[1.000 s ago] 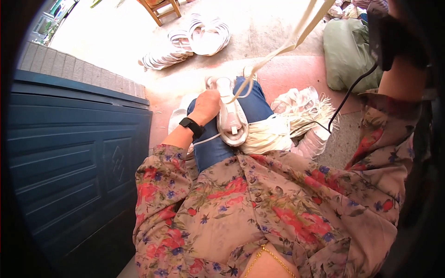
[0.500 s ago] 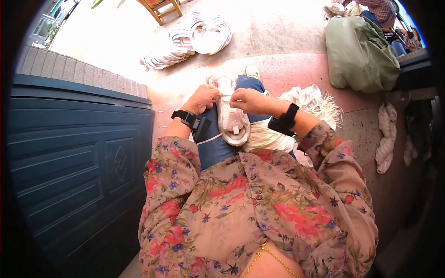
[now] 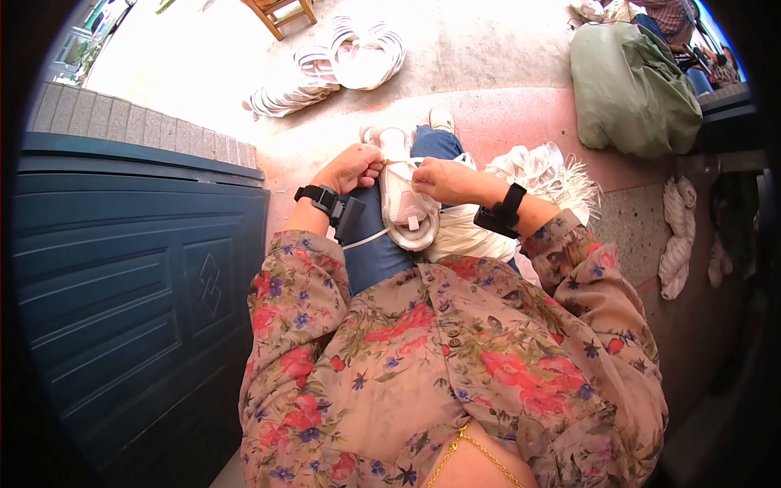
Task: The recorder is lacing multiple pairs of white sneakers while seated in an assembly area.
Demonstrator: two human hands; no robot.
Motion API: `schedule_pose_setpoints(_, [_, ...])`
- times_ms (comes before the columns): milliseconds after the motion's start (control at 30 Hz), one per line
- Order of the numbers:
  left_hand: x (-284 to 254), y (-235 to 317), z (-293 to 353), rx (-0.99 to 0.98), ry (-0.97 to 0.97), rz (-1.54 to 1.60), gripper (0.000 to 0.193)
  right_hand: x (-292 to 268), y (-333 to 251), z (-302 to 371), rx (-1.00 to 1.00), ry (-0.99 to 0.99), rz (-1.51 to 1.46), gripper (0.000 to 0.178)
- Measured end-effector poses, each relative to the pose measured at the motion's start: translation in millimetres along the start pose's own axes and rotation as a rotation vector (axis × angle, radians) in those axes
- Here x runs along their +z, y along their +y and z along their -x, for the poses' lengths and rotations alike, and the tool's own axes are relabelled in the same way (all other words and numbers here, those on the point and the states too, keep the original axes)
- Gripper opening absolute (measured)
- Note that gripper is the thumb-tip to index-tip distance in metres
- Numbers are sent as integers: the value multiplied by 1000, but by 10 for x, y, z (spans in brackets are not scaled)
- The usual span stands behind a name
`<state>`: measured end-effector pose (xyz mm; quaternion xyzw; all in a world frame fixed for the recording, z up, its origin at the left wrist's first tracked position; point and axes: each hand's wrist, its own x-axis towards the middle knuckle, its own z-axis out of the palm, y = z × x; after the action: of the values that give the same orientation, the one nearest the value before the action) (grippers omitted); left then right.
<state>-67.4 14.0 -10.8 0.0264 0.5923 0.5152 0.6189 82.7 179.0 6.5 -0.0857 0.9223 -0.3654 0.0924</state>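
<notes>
Shoe (image 3: 404, 215): 1, on jeans (image 3: 378, 264)
L hand (image 3: 354, 168): shoe's 10 o'clk, pinching 1 lace (image 3: 399, 162)
R hand (image 3: 446, 180): 2 o'clk, pinching lace
Sack (image 3: 634, 91): 1 grn, far 2 o'clk

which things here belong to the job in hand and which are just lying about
In hand or close by:
- shoe on the lap
- white lace, held by left hand and right hand
- cream strands beside the shoe, probably part of it

Apparently just lying about:
- white striped bundles
- green sack
- twisted pale bundle
</notes>
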Motion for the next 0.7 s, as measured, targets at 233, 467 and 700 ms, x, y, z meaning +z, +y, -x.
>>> schedule_pose_setpoints(233, [29, -12, -1, 52, 33, 11, 14, 28, -55, 202, 25, -106, -98, 20])
schedule_pose_setpoints(467, [130, -145, -42, 227, 204, -155, 4, 90, -495, 425, -183, -216, 62, 12])
schedule_pose_setpoints(700, [224, -136, 169, 259, 316, 55, 2, -1379, -1397, -34, -543, 334, 303, 16])
